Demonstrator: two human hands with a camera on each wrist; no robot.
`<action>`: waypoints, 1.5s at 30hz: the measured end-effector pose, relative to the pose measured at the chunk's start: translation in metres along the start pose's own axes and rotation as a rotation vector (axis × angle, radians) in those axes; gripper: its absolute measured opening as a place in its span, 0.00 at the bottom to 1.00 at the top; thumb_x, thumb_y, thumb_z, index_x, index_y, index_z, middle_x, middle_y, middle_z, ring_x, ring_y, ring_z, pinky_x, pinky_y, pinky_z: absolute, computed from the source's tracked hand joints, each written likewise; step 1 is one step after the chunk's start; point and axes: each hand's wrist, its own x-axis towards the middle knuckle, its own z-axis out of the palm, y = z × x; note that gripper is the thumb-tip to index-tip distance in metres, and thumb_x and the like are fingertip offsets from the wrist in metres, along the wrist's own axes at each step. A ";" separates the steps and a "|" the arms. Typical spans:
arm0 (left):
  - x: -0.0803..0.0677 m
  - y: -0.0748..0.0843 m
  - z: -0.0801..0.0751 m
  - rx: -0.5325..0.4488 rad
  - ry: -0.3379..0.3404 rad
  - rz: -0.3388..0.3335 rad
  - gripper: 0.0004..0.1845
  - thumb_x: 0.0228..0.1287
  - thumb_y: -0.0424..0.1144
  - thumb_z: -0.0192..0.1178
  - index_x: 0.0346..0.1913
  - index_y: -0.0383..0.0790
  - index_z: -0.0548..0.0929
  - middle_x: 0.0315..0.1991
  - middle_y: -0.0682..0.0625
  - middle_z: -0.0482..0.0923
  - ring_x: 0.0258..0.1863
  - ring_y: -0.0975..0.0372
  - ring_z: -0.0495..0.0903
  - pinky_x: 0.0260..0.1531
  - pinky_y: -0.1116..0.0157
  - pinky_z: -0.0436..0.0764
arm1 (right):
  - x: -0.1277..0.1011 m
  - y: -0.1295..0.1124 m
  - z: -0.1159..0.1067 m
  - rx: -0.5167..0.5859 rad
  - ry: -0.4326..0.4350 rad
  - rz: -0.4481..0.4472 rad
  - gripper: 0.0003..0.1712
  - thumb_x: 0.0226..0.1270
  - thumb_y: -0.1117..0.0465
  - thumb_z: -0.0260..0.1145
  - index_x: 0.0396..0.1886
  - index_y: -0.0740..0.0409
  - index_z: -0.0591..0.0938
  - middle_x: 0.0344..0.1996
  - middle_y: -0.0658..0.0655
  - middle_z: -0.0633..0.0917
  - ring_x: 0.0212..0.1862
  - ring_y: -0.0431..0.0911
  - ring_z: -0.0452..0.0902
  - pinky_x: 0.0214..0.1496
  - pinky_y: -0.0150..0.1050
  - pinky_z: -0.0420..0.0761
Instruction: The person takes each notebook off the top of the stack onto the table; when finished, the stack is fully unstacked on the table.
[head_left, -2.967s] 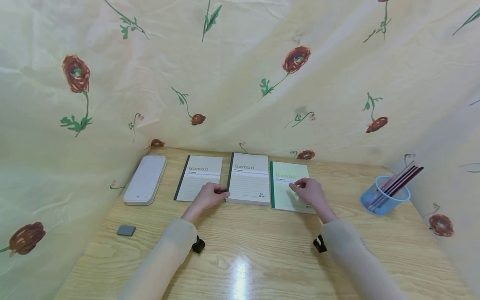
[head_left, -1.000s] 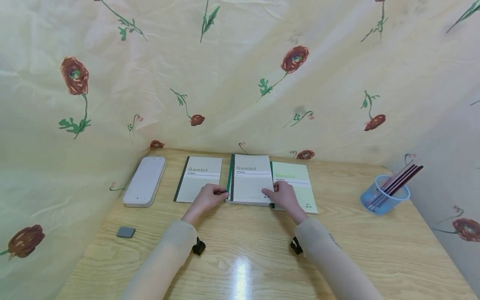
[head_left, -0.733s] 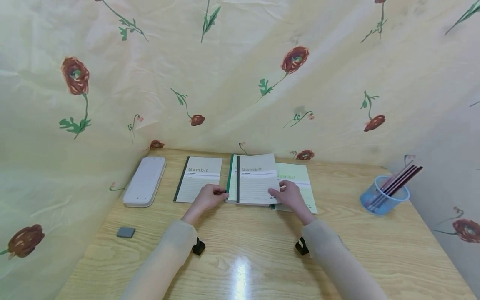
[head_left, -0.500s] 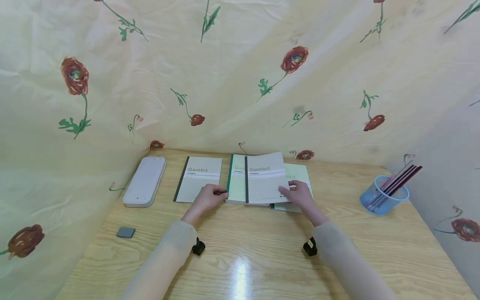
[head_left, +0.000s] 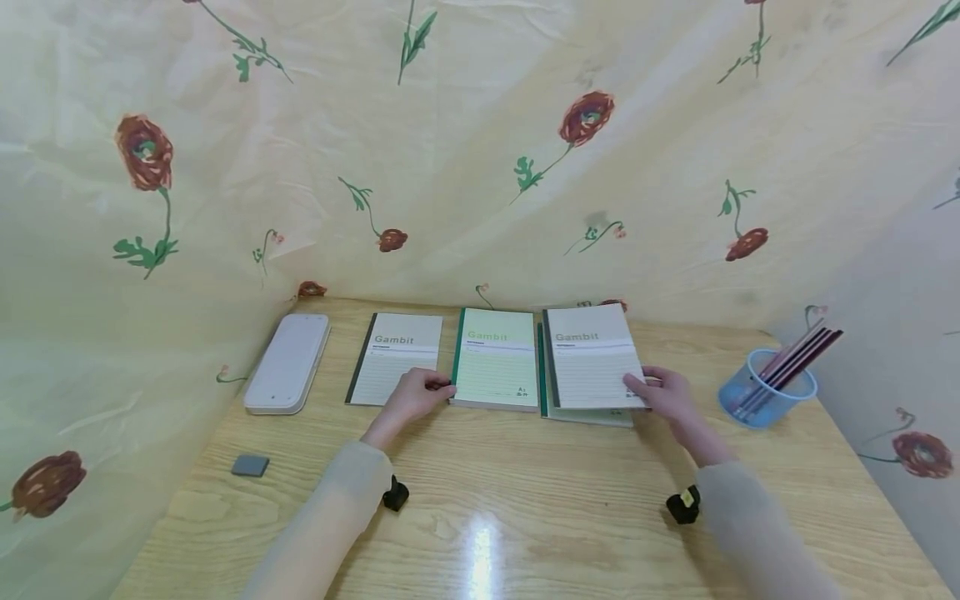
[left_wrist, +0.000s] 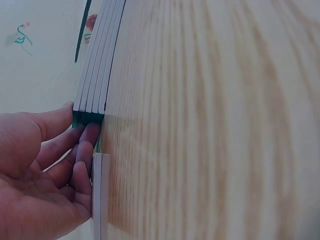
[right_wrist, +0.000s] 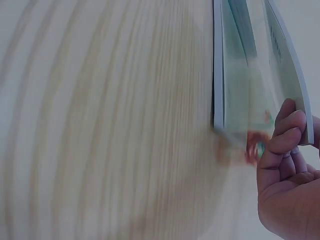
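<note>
My right hand pinches the near right corner of the grey notebook, fingers curled round its edge. From the right wrist view the fingers hold that cover lifted off the green-spined notebook under it, so the grey one sits tilted, not flat. That lower notebook shows only as a strip along the grey one's near and left edges.

Landmark: the green notebook, middle of the row, top of a small stack on the wooden table.
- Grey notebook: just to the right of the green notebook, their long edges close together.
- My left hand: at the near left corner of the green notebook. Left wrist view shows my fingertips pressed against the corner of the stack, thumb on top, fingers bent round the edge. A loose grip on the stack's corner.
- White notebook: just left of the green notebook, flat, partly under my left knuckles.
- White pencil case: further left, past the white notebook.
- Grey eraser: well to the left and nearer me.
- Blue pen cup: well to the right, beyond my right hand, with dark red pencils leaning out.
</note>
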 end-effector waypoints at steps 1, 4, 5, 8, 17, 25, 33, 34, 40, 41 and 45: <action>0.000 0.000 0.000 0.004 0.001 0.003 0.14 0.68 0.39 0.65 0.48 0.32 0.87 0.41 0.46 0.86 0.42 0.55 0.82 0.47 0.57 0.80 | -0.001 0.002 -0.006 -0.005 0.007 0.000 0.42 0.75 0.51 0.62 0.69 0.82 0.60 0.39 0.54 0.85 0.33 0.31 0.79 0.36 0.33 0.82; 0.001 0.000 0.000 0.002 -0.001 0.002 0.14 0.68 0.40 0.65 0.48 0.32 0.87 0.41 0.46 0.86 0.42 0.56 0.82 0.47 0.57 0.80 | -0.006 0.009 -0.024 -0.039 0.031 0.003 0.43 0.75 0.48 0.61 0.69 0.81 0.60 0.40 0.53 0.85 0.32 0.30 0.78 0.37 0.34 0.82; 0.001 -0.001 0.001 -0.003 -0.001 -0.002 0.14 0.68 0.40 0.65 0.48 0.33 0.87 0.42 0.46 0.86 0.42 0.56 0.82 0.47 0.57 0.80 | -0.007 0.012 -0.030 -0.055 0.035 0.006 0.44 0.75 0.48 0.61 0.69 0.82 0.59 0.41 0.53 0.85 0.32 0.29 0.78 0.38 0.35 0.82; 0.001 -0.001 0.001 -0.003 0.000 -0.003 0.13 0.68 0.40 0.65 0.48 0.33 0.87 0.41 0.46 0.86 0.42 0.57 0.82 0.47 0.57 0.80 | -0.011 0.020 -0.045 -0.092 0.038 0.016 0.45 0.75 0.46 0.59 0.70 0.82 0.58 0.42 0.55 0.85 0.33 0.29 0.77 0.39 0.35 0.82; 0.000 0.000 0.000 -0.001 0.005 0.014 0.13 0.67 0.39 0.66 0.47 0.33 0.87 0.40 0.47 0.86 0.40 0.58 0.82 0.45 0.58 0.80 | -0.020 0.046 -0.079 -0.092 0.082 0.041 0.44 0.77 0.47 0.57 0.69 0.83 0.58 0.33 0.39 0.83 0.31 0.27 0.76 0.35 0.30 0.79; 0.000 0.002 -0.001 -0.017 0.016 0.015 0.12 0.67 0.39 0.65 0.46 0.33 0.87 0.39 0.48 0.85 0.39 0.58 0.81 0.45 0.58 0.80 | -0.027 0.059 -0.094 -0.112 0.102 0.033 0.40 0.78 0.48 0.55 0.65 0.84 0.62 0.29 0.35 0.79 0.31 0.29 0.74 0.33 0.30 0.78; 0.000 0.002 0.000 -0.017 0.015 0.015 0.12 0.68 0.39 0.65 0.47 0.33 0.87 0.39 0.48 0.86 0.40 0.58 0.81 0.45 0.58 0.80 | -0.028 0.068 -0.099 -0.158 0.125 0.087 0.41 0.78 0.45 0.53 0.66 0.82 0.63 0.34 0.45 0.82 0.32 0.31 0.74 0.34 0.29 0.78; -0.001 0.002 0.000 -0.015 0.015 0.017 0.12 0.68 0.39 0.65 0.47 0.33 0.87 0.39 0.48 0.86 0.40 0.59 0.81 0.45 0.58 0.80 | -0.028 0.068 -0.099 -0.164 0.127 0.097 0.42 0.78 0.45 0.53 0.67 0.82 0.62 0.35 0.46 0.82 0.33 0.31 0.74 0.34 0.28 0.77; -0.001 0.002 0.000 -0.004 0.014 0.018 0.12 0.68 0.39 0.65 0.47 0.33 0.87 0.39 0.48 0.85 0.40 0.58 0.81 0.45 0.58 0.80 | -0.028 0.074 -0.097 -0.170 0.148 0.110 0.44 0.77 0.43 0.54 0.68 0.82 0.61 0.35 0.49 0.83 0.32 0.32 0.75 0.33 0.30 0.79; -0.001 0.002 0.000 -0.004 0.014 0.018 0.12 0.68 0.39 0.65 0.47 0.33 0.87 0.40 0.48 0.85 0.40 0.58 0.81 0.45 0.58 0.80 | -0.028 0.075 -0.096 -0.169 0.153 0.106 0.44 0.77 0.44 0.54 0.67 0.82 0.62 0.35 0.48 0.83 0.31 0.32 0.75 0.32 0.31 0.79; -0.001 0.002 0.000 -0.006 0.012 0.020 0.12 0.68 0.39 0.65 0.47 0.33 0.87 0.40 0.48 0.85 0.40 0.58 0.81 0.45 0.58 0.80 | -0.028 0.079 -0.093 -0.182 0.175 0.092 0.44 0.76 0.44 0.56 0.66 0.83 0.63 0.34 0.50 0.84 0.29 0.35 0.76 0.29 0.34 0.80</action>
